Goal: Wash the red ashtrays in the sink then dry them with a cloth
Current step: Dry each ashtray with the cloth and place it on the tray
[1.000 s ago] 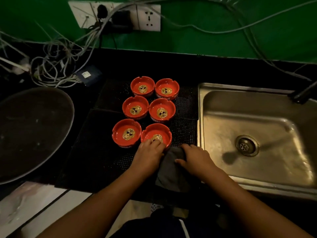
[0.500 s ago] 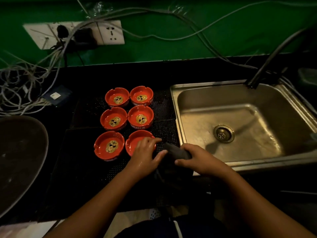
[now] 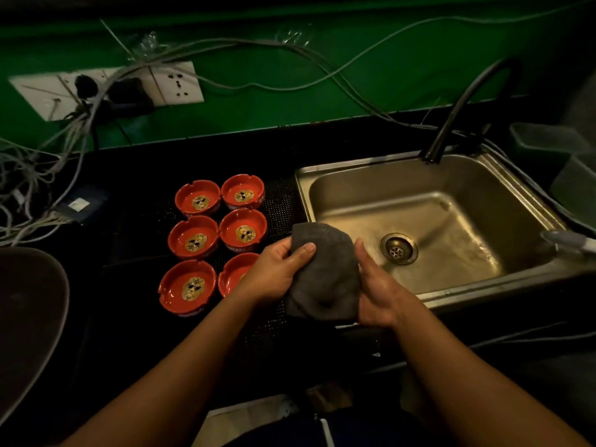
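Several red ashtrays (image 3: pixel 193 237) with gold skull emblems stand in two columns on a black mesh mat (image 3: pixel 277 201), left of the steel sink (image 3: pixel 429 285). The nearest right-hand ashtray (image 3: pixel 233 273) is partly hidden by my left hand. A grey cloth (image 3: pixel 325 269) is lifted off the counter, between my hands, at the sink's left rim. My left hand (image 3: pixel 277 272) grips its left side, thumb on the front. My right hand (image 3: pixel 375 291) holds its right side, thumb up, the fingers hidden behind the cloth.
A dark curved tap (image 3: pixel 464 101) arches over the sink's back right corner. A large dark round tray (image 3: pixel 29 321) lies at the left. Tangled cables (image 3: pixel 38 175) and a wall socket strip (image 3: pixel 106 88) sit behind the ashtrays. Plastic containers (image 3: pixel 554 146) stand at the far right.
The cloth has come up off the counter, now held upright between both hands. My left hand left the nearest ashtray and took the cloth. The view shifted right.
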The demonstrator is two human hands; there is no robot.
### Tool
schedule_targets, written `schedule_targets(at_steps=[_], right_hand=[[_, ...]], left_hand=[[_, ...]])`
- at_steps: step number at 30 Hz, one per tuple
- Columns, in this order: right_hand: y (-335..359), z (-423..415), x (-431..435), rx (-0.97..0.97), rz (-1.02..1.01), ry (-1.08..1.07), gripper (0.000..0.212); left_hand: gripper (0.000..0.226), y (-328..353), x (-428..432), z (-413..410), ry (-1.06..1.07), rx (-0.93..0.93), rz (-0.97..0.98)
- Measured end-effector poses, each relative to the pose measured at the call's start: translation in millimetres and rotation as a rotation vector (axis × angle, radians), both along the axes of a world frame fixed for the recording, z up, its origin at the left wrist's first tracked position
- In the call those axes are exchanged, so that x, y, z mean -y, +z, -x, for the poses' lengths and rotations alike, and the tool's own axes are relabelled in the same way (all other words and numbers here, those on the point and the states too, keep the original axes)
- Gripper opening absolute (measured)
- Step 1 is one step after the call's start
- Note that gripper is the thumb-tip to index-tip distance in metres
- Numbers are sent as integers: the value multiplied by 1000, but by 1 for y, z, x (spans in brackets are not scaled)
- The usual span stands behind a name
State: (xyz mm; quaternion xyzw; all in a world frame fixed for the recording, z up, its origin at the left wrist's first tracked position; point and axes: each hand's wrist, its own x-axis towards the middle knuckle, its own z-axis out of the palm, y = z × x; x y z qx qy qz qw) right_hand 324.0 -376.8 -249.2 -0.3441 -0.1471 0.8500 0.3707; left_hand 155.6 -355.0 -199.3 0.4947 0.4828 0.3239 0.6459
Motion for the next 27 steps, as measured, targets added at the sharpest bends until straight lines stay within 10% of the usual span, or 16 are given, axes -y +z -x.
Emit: schedule_targets(at_steps=[7, 14, 21, 27], right_hand=[[-14, 15, -4, 503, -94, 3, 17], [-33, 30, 6, 545, 37, -88, 22], [-33, 19, 17, 241, 161, -92, 37], [-37, 19, 15, 406, 39, -137, 22]], left_hand=[[24, -57, -7, 68, 59, -892, -377], [54, -80, -37, 98, -137, -1500, -325], [42, -86, -50, 95, -178, -1567, -294], [13, -76, -28, 76, -7, -909, -368]])
